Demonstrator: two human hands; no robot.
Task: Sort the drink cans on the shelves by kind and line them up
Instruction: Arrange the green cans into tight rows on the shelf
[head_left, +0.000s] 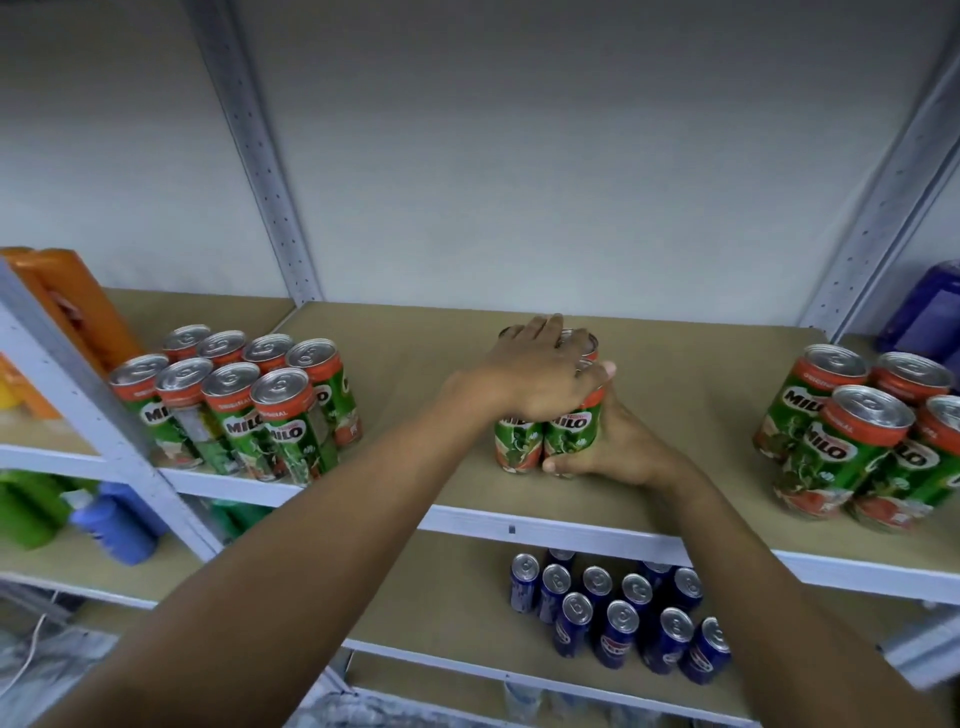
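A small cluster of green-and-red Milo drink cans (519, 441) stands upright midway along the tan board shelf (405, 353); the left hand (540, 374) lies flat over their silver tops, fingers straight; the right hand (618, 441) curls round the cluster's right side, thumb low; a left group of Milo cans (249, 405) and a right group of Milo cans (852, 436) stand well apart from it; slim blue cans (623, 613) stand on the shelf below.

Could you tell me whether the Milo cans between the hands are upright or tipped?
Upright: the green-and-red metal Milo cans stand on their bases on the tan shelf board, silver tops up beneath the left hand.
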